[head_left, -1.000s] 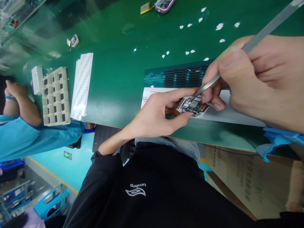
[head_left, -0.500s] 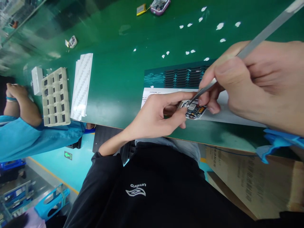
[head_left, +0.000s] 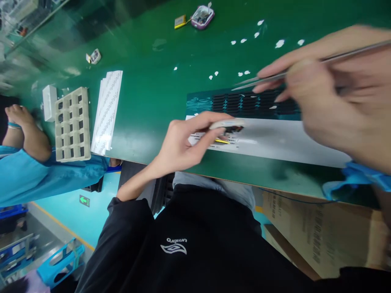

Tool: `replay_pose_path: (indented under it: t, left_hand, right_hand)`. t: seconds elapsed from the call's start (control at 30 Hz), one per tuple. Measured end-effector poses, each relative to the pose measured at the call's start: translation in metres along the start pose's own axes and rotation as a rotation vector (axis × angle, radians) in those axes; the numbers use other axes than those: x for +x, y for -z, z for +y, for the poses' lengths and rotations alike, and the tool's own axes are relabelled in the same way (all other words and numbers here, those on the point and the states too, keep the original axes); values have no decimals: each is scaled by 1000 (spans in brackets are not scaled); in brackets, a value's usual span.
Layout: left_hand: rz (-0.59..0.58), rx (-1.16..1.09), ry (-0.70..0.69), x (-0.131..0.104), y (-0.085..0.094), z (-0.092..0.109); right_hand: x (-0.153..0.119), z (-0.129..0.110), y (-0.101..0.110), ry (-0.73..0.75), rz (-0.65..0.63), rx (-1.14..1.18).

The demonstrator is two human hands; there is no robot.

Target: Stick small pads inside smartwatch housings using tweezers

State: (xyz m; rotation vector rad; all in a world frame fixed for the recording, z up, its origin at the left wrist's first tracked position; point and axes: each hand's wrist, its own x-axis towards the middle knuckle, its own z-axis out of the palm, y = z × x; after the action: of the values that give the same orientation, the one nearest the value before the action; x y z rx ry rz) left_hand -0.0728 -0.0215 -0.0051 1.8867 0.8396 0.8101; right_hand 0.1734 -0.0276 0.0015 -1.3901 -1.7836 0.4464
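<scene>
My left hand (head_left: 189, 142) pinches a small white-cased electronic device (head_left: 227, 123), tilted nearly edge-on, its inner parts facing away to the right. A thin yellow battery (head_left: 222, 141) shows just below it. My right hand (head_left: 324, 85), blurred by motion, is closed around metal tweezers (head_left: 253, 82), whose parted tips point left above the dark sheet. Below both hands lies a white printed sheet (head_left: 275, 138). Beyond it is a dark sheet with rows of black strips (head_left: 227, 103).
On the green table (head_left: 146, 110) are a purple-rimmed device (head_left: 202, 17) with a yellow battery (head_left: 180, 21), a small white device (head_left: 95, 56), label sheets (head_left: 106, 112), a beige compartment tray (head_left: 73, 124) and a white box (head_left: 49, 102). A co-worker's hands (head_left: 21, 116) rest at left; a cardboard box (head_left: 330, 228) stands below right.
The tweezers have left the device as my right hand moved up and away. My left hand has shifted left and tipped the device from face-up to nearly edge-on.
</scene>
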Motion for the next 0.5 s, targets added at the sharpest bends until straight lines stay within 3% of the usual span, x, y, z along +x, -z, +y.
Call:
replay_pose_path:
  t: [0.07, 0.17, 0.3, 0.5]
  left_hand:
    - [21, 104, -36, 8, 14, -8]
    - [-54, 284, -114, 21, 24, -25]
    - [-170, 517, -184, 32, 20, -46]
    - [-235, 507, -205, 33, 19, -55]
  right_hand:
    - [5, 7, -6, 86, -29, -110]
    - [11, 25, -17, 167, -91, -173]
    - [12, 42, -23, 153, -119, -144]
    - [9, 35, -26, 124, -87, -155]
